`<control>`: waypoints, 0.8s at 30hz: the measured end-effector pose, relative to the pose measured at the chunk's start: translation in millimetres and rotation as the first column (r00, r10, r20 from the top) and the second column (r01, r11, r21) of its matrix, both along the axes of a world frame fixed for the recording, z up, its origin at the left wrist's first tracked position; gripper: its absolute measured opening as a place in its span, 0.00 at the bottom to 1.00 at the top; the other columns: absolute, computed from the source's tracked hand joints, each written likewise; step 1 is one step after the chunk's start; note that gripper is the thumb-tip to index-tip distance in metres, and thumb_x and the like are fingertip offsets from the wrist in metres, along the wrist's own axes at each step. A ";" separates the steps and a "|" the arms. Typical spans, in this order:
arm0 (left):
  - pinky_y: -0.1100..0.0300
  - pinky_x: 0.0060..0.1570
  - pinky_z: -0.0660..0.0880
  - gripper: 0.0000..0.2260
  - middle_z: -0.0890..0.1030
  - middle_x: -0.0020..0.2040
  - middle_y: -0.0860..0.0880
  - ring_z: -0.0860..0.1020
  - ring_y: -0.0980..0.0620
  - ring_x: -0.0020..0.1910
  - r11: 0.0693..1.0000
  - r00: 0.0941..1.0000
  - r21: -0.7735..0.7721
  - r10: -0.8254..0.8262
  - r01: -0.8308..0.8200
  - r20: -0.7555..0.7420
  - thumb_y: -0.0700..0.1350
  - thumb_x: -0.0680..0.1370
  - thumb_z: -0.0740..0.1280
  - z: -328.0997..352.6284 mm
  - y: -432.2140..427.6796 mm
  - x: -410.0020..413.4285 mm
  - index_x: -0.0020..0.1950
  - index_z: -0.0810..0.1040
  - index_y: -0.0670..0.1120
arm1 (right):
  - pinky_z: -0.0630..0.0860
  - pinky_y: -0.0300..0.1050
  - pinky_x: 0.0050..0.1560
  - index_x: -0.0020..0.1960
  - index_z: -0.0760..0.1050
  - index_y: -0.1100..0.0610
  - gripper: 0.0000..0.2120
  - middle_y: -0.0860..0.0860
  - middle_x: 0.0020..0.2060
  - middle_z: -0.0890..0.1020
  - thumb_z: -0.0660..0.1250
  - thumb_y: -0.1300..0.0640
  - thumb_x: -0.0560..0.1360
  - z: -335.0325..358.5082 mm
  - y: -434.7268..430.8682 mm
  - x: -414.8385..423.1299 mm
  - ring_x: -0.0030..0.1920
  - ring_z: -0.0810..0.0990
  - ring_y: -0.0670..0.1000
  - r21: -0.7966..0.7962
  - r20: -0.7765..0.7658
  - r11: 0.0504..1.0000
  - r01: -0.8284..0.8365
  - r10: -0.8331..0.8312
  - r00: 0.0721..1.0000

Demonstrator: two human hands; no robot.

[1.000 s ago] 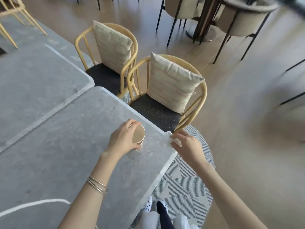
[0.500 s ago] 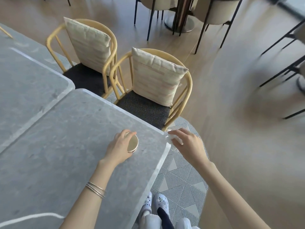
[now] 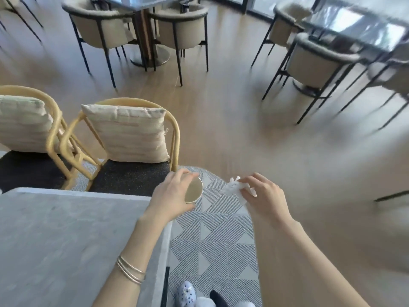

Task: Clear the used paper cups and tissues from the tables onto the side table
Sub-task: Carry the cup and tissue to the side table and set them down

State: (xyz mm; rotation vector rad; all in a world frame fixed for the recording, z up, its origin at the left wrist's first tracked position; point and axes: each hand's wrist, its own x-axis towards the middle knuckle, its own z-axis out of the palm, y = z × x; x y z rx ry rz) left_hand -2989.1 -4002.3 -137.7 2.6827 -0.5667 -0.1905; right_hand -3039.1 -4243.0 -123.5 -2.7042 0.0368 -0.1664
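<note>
My left hand [image 3: 171, 197] grips a tan paper cup [image 3: 194, 189], tilted so its open mouth faces me, held in the air just past the corner of the grey stone table [image 3: 66, 235]. To its right, my right hand [image 3: 264, 197] pinches a crumpled white tissue [image 3: 234, 188] above the patterned rug [image 3: 212, 235]. Both hands are off the table.
Two rattan chairs with cream cushions [image 3: 130, 134] stand at the table's far side. Across the wooden floor are beige upholstered chairs [image 3: 177, 29] round a pedestal table, and more chairs [image 3: 314, 63] by a glass table at the right. My feet in white clogs [image 3: 187, 293] are on the rug.
Both hands lifted the cup and tissue off the table's corner and carried them right, over the rug. The view swung right and up, showing more of the floor and far chairs.
</note>
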 end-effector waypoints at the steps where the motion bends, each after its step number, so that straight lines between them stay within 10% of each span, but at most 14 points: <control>1: 0.54 0.51 0.73 0.36 0.67 0.63 0.56 0.67 0.53 0.61 0.999 0.999 -0.006 -0.042 0.042 0.014 0.55 0.64 0.76 8.1 -19.9 3.4 0.69 0.63 0.58 | 0.73 0.44 0.35 0.49 0.78 0.47 0.06 0.43 0.44 0.79 0.68 0.52 0.72 4.9 -18.1 -7.3 0.39 0.78 0.51 0.001 0.009 0.999 0.043 -0.043 0.999; 15: 0.57 0.51 0.74 0.31 0.67 0.63 0.59 0.65 0.56 0.61 0.833 0.830 -0.076 -0.530 0.548 0.175 0.54 0.68 0.73 71.9 -335.1 -42.8 0.68 0.66 0.57 | 0.72 0.44 0.31 0.45 0.79 0.49 0.05 0.44 0.41 0.79 0.69 0.56 0.70 67.5 -279.9 -172.3 0.32 0.75 0.50 0.008 0.286 0.809 0.588 -0.565 0.774; 24: 0.52 0.51 0.75 0.32 0.66 0.65 0.57 0.64 0.54 0.61 0.481 0.488 -0.082 -0.867 0.873 0.103 0.52 0.67 0.73 76.4 -521.6 -153.6 0.69 0.65 0.57 | 0.72 0.46 0.34 0.45 0.79 0.50 0.05 0.45 0.42 0.79 0.66 0.57 0.71 75.9 -368.5 -342.4 0.36 0.77 0.53 0.057 0.289 0.470 0.881 -0.852 0.437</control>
